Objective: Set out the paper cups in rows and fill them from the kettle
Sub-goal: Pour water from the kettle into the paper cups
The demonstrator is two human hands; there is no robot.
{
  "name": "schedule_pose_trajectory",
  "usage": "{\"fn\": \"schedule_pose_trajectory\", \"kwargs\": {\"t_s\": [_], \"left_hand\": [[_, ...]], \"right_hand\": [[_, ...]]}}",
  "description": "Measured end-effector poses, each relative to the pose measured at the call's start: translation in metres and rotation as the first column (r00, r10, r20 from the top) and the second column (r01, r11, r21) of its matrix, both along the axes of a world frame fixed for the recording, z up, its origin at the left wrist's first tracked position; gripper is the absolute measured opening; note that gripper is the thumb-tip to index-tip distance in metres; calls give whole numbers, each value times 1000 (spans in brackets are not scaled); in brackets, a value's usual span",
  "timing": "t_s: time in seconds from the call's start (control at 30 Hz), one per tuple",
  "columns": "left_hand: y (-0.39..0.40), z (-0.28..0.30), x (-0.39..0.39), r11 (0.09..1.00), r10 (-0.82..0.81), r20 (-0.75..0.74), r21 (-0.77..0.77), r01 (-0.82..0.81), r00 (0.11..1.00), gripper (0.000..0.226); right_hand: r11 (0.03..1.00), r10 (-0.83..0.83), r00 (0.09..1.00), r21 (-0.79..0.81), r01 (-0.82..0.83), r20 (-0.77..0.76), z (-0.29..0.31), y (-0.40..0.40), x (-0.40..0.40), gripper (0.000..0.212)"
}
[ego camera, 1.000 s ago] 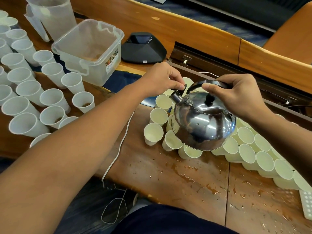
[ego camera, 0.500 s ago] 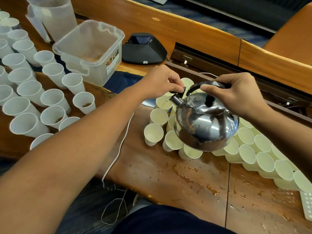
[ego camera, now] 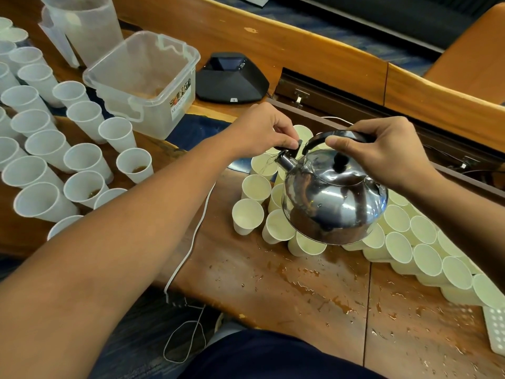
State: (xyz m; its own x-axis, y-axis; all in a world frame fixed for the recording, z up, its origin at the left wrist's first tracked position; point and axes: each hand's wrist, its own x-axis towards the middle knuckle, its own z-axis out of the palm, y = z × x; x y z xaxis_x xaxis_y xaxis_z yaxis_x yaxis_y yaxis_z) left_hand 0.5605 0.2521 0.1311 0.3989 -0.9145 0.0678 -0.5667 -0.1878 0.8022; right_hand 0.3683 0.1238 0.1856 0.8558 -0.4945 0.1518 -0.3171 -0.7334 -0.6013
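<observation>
— So, what are the hands doing?

— Right hand [ego camera: 388, 154] is curled round the black handle [ego camera: 336, 136] of the kettle [ego camera: 334, 198], fingers over the top, holding it in the air above the paper cups [ego camera: 399, 244]. Left hand [ego camera: 262, 129] pinches the black spout cap [ego camera: 289, 146] between thumb and fingers, lifted off the spout [ego camera: 285, 161].

— Is the kettle level?

— Tilted, spout down toward the left. A thin stream of water runs from the spout into a cup [ego camera: 263, 165] just under it — one at the far left end of the cluster.

— And the cups themselves?

— Cream paper ones stand packed rim to rim in slanting rows on the wooden table [ego camera: 273, 291], reaching from under the kettle out to the right edge. How full they are, I cannot tell.

— Anything wet?

— Drops and small puddles lie on the wood in front of the cups.

— Further out?

— On the left, many white plastic cups [ego camera: 49, 149] in rows — a few with a little brown liquid at the bottom. Behind them a clear tub [ego camera: 142, 83] and a clear jug [ego camera: 82, 26]. A black device [ego camera: 232, 77] sits beyond the left hand, and a white cable [ego camera: 191, 242] trails over the table's near edge to the floor.
</observation>
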Motion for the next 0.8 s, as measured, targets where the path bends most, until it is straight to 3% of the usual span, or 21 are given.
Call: {"fn": "schedule_pose_trajectory", "kwargs": {"t_s": [0.43, 0.8], "left_hand": [[1, 3, -3, 1000, -6, -22, 4, 6, 1000, 13], [1, 9, -5, 1000, 2, 39, 18, -2, 999, 13]], "right_hand": [[1000, -22, 1000, 4, 22, 17, -2, 1, -4, 29], [993, -72, 991, 103, 61, 111, -15, 5, -10, 28]]}}
